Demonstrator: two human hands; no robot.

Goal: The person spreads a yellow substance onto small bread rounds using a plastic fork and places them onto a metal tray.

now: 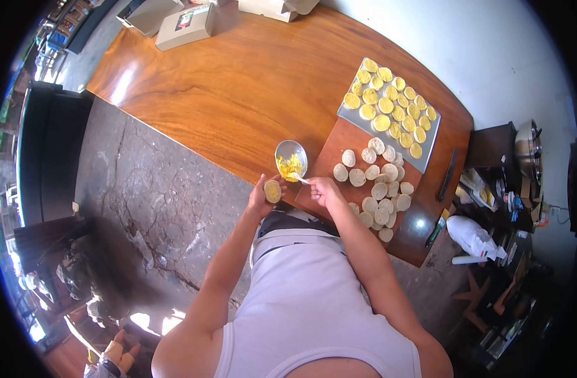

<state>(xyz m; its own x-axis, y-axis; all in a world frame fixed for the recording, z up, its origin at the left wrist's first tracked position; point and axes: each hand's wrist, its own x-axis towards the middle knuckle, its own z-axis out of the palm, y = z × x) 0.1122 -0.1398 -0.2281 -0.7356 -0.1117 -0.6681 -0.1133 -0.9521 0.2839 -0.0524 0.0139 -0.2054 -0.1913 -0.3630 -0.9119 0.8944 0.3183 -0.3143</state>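
My left hand (261, 196) holds a round piece (272, 191) with yellow spread on its face, beside the table's front edge. In my right hand (324, 190) is the handle of a utensil (299, 179), whose tip reaches into the yellow filling (289, 165) in a metal bowl (282, 148). The bowl is on the table just beyond my hands. Several pale round pieces (357, 177) lie on a reddish-brown board (326, 157) to the right, some overlapping. Behind them a metal tray (347, 114) carries rows of yellow-topped rounds (383, 122).
Cardboard boxes (186, 26) stand at the wooden table's (238, 88) far left. A long dark knife (448, 174) lies near the right edge, with a dark-and-green item (437, 228) at the corner. A white bag (471, 235) is beyond it. At lower left, part of another person (117, 358) shows.
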